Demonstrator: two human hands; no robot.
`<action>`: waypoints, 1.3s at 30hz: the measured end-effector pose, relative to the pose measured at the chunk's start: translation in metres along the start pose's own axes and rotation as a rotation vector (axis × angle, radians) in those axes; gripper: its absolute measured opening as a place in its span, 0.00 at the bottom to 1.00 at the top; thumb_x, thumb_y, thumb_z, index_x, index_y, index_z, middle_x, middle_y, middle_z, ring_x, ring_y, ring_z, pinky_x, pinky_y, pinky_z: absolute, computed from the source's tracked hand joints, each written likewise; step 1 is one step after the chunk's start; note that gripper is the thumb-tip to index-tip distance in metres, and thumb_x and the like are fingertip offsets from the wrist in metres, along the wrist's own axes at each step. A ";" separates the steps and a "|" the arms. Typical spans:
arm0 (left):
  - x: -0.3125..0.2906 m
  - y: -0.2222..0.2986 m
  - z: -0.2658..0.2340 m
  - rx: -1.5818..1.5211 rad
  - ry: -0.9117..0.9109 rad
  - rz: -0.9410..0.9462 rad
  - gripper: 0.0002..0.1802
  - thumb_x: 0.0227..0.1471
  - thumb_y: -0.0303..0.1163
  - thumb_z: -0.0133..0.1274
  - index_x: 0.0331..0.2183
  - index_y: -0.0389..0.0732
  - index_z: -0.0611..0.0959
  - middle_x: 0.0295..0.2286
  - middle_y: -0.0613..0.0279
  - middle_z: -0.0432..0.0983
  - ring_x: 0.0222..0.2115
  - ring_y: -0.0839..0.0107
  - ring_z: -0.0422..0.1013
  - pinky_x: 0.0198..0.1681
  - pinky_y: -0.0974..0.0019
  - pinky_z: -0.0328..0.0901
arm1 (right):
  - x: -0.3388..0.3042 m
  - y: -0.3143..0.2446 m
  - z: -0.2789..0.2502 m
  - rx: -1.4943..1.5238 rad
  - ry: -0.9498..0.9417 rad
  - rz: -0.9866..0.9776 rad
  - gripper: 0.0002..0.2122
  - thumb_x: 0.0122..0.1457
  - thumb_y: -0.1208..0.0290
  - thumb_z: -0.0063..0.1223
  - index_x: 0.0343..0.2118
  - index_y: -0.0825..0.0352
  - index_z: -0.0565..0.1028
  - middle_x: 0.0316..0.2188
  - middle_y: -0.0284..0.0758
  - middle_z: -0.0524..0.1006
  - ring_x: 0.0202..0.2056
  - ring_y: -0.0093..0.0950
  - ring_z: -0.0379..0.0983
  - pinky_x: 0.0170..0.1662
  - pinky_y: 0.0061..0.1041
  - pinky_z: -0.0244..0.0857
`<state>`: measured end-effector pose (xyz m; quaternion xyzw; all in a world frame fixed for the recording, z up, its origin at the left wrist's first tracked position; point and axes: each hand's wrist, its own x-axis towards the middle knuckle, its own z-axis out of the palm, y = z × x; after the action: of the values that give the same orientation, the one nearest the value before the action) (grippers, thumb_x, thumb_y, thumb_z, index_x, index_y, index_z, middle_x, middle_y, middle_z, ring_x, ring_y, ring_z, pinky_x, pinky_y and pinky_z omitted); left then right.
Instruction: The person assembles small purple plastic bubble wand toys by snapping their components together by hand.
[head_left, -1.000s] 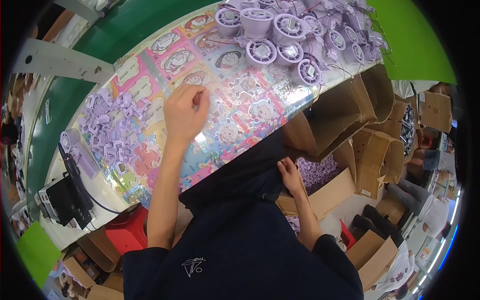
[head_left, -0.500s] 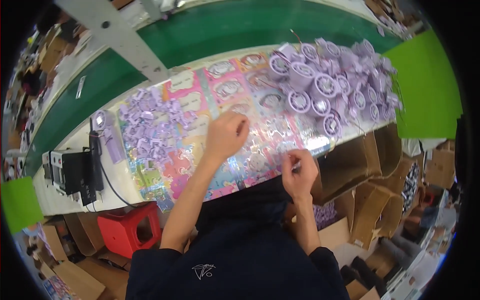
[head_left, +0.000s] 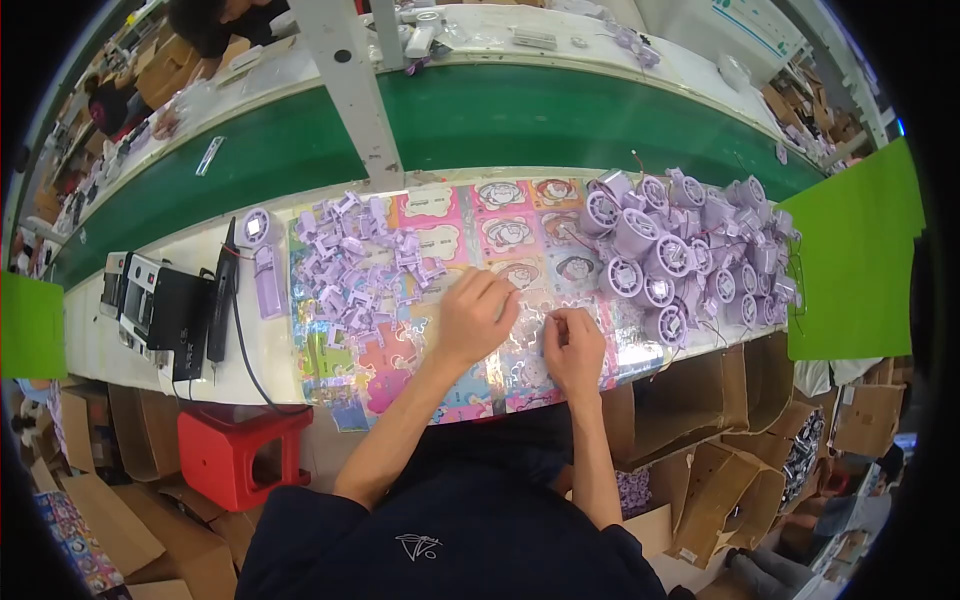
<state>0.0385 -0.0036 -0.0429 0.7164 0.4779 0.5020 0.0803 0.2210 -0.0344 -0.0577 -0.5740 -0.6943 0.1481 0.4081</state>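
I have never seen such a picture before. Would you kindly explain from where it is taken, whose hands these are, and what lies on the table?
There is no robot here. A wide camera on a person's head looks down, so straight edges look bent. The left hand and right hand are that person's own, bare, over a colourful sheet on the table. Small purple parts lie in a heap at left; purple cups with thin wires are piled at right. Both hands are curled, so I cannot tell whether they hold anything small.
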 end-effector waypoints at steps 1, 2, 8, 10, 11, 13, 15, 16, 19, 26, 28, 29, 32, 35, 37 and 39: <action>-0.002 -0.002 -0.007 0.063 0.016 0.005 0.04 0.45 0.24 0.63 0.29 0.39 0.84 0.29 0.59 0.78 0.33 0.56 0.74 0.38 0.54 0.69 | 0.001 0.001 -0.002 -0.008 -0.010 0.017 0.04 0.54 0.80 0.61 0.32 0.68 0.77 0.26 0.37 0.76 0.25 0.34 0.75 0.29 0.32 0.68; -0.004 -0.006 -0.015 0.182 0.018 0.020 0.07 0.45 0.25 0.63 0.31 0.39 0.84 0.33 0.57 0.78 0.37 0.54 0.73 0.42 0.52 0.68 | 0.001 0.002 -0.002 -0.017 0.005 0.028 0.04 0.54 0.80 0.61 0.32 0.68 0.77 0.26 0.37 0.76 0.25 0.34 0.75 0.29 0.32 0.68; 0.008 -0.012 -0.062 0.644 -0.043 -0.182 0.21 0.45 0.30 0.63 0.44 0.38 0.83 0.57 0.43 0.65 0.59 0.43 0.59 0.63 0.42 0.53 | 0.004 0.001 -0.002 0.004 0.006 -0.011 0.04 0.52 0.80 0.61 0.31 0.67 0.77 0.26 0.37 0.76 0.27 0.37 0.75 0.31 0.34 0.69; 0.009 -0.019 -0.064 0.646 -0.093 -0.144 0.18 0.44 0.29 0.62 0.41 0.37 0.84 0.55 0.42 0.66 0.59 0.43 0.59 0.63 0.41 0.53 | 0.003 0.000 -0.002 -0.007 0.010 -0.008 0.04 0.53 0.79 0.61 0.31 0.67 0.77 0.26 0.38 0.76 0.27 0.37 0.76 0.31 0.34 0.69; 0.009 -0.021 -0.063 0.659 -0.141 -0.116 0.16 0.44 0.29 0.62 0.39 0.35 0.85 0.54 0.41 0.67 0.60 0.43 0.59 0.63 0.40 0.54 | 0.002 0.000 -0.002 -0.010 0.002 -0.008 0.04 0.53 0.79 0.62 0.31 0.67 0.77 0.26 0.38 0.76 0.27 0.37 0.76 0.31 0.34 0.69; 0.011 -0.024 -0.060 0.647 -0.129 -0.064 0.14 0.44 0.28 0.62 0.36 0.35 0.86 0.53 0.43 0.69 0.59 0.44 0.60 0.63 0.40 0.54 | 0.002 0.001 -0.003 -0.016 0.014 0.003 0.04 0.53 0.78 0.62 0.30 0.67 0.77 0.26 0.38 0.76 0.28 0.37 0.76 0.31 0.35 0.69; 0.017 -0.025 -0.049 0.634 -0.123 -0.009 0.11 0.44 0.28 0.62 0.34 0.35 0.86 0.51 0.45 0.71 0.58 0.44 0.61 0.62 0.39 0.54 | 0.001 0.003 -0.002 -0.008 0.009 -0.017 0.04 0.53 0.78 0.62 0.30 0.67 0.77 0.26 0.38 0.76 0.28 0.37 0.76 0.32 0.35 0.69; 0.018 -0.024 -0.042 0.549 -0.081 0.018 0.10 0.44 0.28 0.62 0.33 0.36 0.85 0.49 0.47 0.73 0.56 0.45 0.64 0.60 0.40 0.57 | 0.002 0.001 -0.002 -0.024 0.010 -0.030 0.04 0.53 0.77 0.62 0.30 0.67 0.76 0.26 0.38 0.76 0.28 0.38 0.76 0.32 0.35 0.69; 0.029 -0.011 -0.014 0.233 -0.113 0.140 0.09 0.44 0.28 0.63 0.32 0.37 0.83 0.41 0.53 0.76 0.46 0.52 0.71 0.52 0.48 0.65 | 0.002 0.001 -0.003 -0.040 0.015 -0.035 0.05 0.54 0.77 0.62 0.30 0.67 0.76 0.25 0.37 0.75 0.28 0.38 0.75 0.32 0.35 0.69; 0.020 -0.025 0.023 -0.081 -0.374 0.166 0.12 0.43 0.28 0.64 0.34 0.39 0.84 0.38 0.58 0.75 0.43 0.55 0.71 0.48 0.55 0.65 | -0.001 0.005 -0.002 -0.059 0.076 -0.002 0.06 0.51 0.78 0.61 0.31 0.66 0.76 0.28 0.37 0.75 0.29 0.39 0.74 0.34 0.37 0.68; 0.022 -0.028 0.020 -0.106 -0.394 0.138 0.13 0.42 0.28 0.66 0.35 0.39 0.85 0.39 0.57 0.75 0.44 0.56 0.70 0.49 0.55 0.65 | 0.003 0.005 -0.003 -0.075 0.045 0.011 0.06 0.52 0.77 0.61 0.33 0.66 0.76 0.28 0.37 0.75 0.29 0.39 0.75 0.34 0.37 0.69; 0.022 -0.026 0.020 -0.115 -0.403 0.138 0.13 0.42 0.28 0.66 0.35 0.39 0.85 0.39 0.57 0.75 0.44 0.56 0.70 0.49 0.55 0.65 | 0.005 0.003 -0.003 -0.077 0.051 0.013 0.07 0.52 0.77 0.61 0.34 0.66 0.76 0.28 0.37 0.75 0.29 0.39 0.75 0.34 0.37 0.69; 0.024 -0.023 0.019 -0.116 -0.389 0.132 0.15 0.42 0.28 0.65 0.37 0.39 0.85 0.39 0.57 0.75 0.44 0.55 0.70 0.50 0.54 0.64 | 0.005 -0.001 -0.007 -0.079 0.035 0.032 0.11 0.53 0.76 0.61 0.41 0.66 0.77 0.27 0.37 0.75 0.30 0.38 0.75 0.35 0.37 0.69; 0.025 -0.020 0.019 -0.118 -0.380 0.089 0.19 0.42 0.26 0.65 0.40 0.39 0.84 0.40 0.56 0.76 0.44 0.54 0.71 0.50 0.56 0.66 | 0.009 -0.005 -0.011 -0.064 -0.025 0.053 0.16 0.53 0.76 0.60 0.47 0.66 0.77 0.27 0.37 0.75 0.30 0.38 0.75 0.35 0.37 0.69; 0.023 -0.020 0.019 -0.082 -0.370 0.116 0.22 0.42 0.26 0.65 0.43 0.39 0.82 0.40 0.55 0.77 0.44 0.54 0.71 0.50 0.55 0.66 | 0.011 -0.007 -0.011 -0.092 -0.069 0.031 0.19 0.54 0.76 0.59 0.50 0.66 0.76 0.28 0.38 0.74 0.30 0.38 0.74 0.35 0.37 0.69; 0.023 -0.020 0.019 -0.098 -0.373 0.098 0.22 0.42 0.25 0.65 0.43 0.39 0.82 0.40 0.55 0.77 0.43 0.54 0.71 0.49 0.56 0.66 | 0.012 -0.006 -0.012 -0.099 -0.084 0.030 0.19 0.54 0.76 0.58 0.51 0.66 0.76 0.28 0.38 0.74 0.30 0.39 0.74 0.35 0.38 0.69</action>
<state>0.0423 0.0318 -0.0493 0.8145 0.3943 0.3866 0.1777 0.2256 -0.0283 -0.0415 -0.5972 -0.7086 0.1436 0.3474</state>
